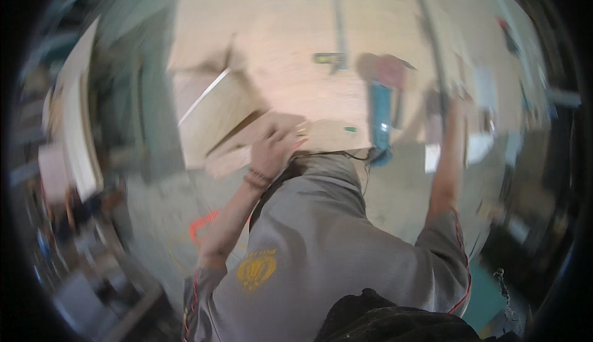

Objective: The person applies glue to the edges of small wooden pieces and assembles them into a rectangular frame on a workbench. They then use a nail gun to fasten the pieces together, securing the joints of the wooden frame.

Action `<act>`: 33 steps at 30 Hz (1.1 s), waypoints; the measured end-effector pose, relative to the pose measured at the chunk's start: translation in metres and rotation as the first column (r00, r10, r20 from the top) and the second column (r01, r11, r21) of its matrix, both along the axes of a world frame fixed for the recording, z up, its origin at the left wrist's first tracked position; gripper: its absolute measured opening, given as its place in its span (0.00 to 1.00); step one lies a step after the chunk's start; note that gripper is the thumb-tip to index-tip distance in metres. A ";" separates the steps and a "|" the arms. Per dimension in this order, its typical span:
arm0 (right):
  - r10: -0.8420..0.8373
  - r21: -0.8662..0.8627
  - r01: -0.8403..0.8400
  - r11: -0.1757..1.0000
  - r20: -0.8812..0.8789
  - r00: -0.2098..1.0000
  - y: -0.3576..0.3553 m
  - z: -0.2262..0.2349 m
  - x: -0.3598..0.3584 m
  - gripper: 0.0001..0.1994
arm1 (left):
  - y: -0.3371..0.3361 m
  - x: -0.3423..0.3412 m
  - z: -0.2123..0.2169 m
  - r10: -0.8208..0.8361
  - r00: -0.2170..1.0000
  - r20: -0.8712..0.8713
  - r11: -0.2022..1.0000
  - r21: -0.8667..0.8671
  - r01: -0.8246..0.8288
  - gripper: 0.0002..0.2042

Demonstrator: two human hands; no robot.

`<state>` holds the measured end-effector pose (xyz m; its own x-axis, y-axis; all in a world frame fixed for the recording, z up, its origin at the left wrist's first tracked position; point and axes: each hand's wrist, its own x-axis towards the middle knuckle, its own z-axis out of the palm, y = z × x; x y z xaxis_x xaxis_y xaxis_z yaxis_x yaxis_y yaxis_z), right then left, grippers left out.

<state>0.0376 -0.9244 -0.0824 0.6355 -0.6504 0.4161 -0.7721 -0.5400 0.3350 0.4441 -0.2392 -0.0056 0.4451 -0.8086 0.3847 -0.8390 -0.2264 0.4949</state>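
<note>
My left hand (272,150), with a beaded bracelet at the wrist, is at the near end of a thin wooden panel (259,130), its fingers bent over the panel's edge. Joined to or leaning against that panel is a tilted board (223,104) with a pale bright edge. My right arm stretches far out to the right. Motion smears my right hand (458,95), so its fingers and anything in them cannot be made out. Close beside it lies a blurred dark object (435,116).
A large pale wooden worktop (265,14) bears a combination square (333,58) and a teal power tool with a red part (382,110). A dark cable or hose (435,39) runs down the right side. Stacked boards (83,138) stand left; a red-orange object (202,223) lies below.
</note>
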 end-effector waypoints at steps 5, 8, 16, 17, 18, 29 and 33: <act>-0.439 0.650 0.000 0.760 0.513 0.738 0.033 -0.087 0.088 0.23 | 0.033 -0.019 0.018 0.079 0.996 0.044 0.935 0.343 -0.089 0.15; -0.575 0.696 0.085 0.713 0.511 0.639 0.089 -0.092 0.128 0.27 | 0.063 -0.033 0.026 0.192 0.979 0.072 0.869 0.450 -0.204 0.22; -0.381 0.467 0.136 0.874 0.484 0.788 0.034 -0.063 0.108 0.24 | 0.080 -0.019 0.018 0.324 0.937 0.135 0.839 0.417 -0.350 0.29; -0.327 0.566 -0.162 0.808 0.660 0.677 0.087 -0.050 0.145 0.22 | 0.082 -0.027 0.026 0.364 0.916 0.165 0.803 0.443 -0.399 0.28; -0.307 0.541 -0.448 0.712 0.813 0.495 0.133 -0.016 0.174 0.20 | 0.080 -0.030 0.027 0.398 0.897 0.192 0.783 0.437 -0.441 0.27; -0.216 0.647 -0.722 -0.247 0.689 0.692 0.368 0.093 0.260 0.14 | 0.078 -0.036 0.002 0.389 0.875 0.290 0.809 0.347 -0.475 0.18; 0.247 0.753 -0.553 -0.358 0.647 0.721 0.420 0.100 0.275 0.17 | 0.077 -0.035 0.004 0.393 0.879 0.270 0.839 0.286 -0.463 0.16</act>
<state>0.3121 -0.5045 0.0176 0.9916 0.0149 -0.1286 -0.1183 -0.2992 -0.9468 0.4091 -0.1619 -0.0014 0.7216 -0.6485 0.2425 -0.6892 -0.7059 0.1631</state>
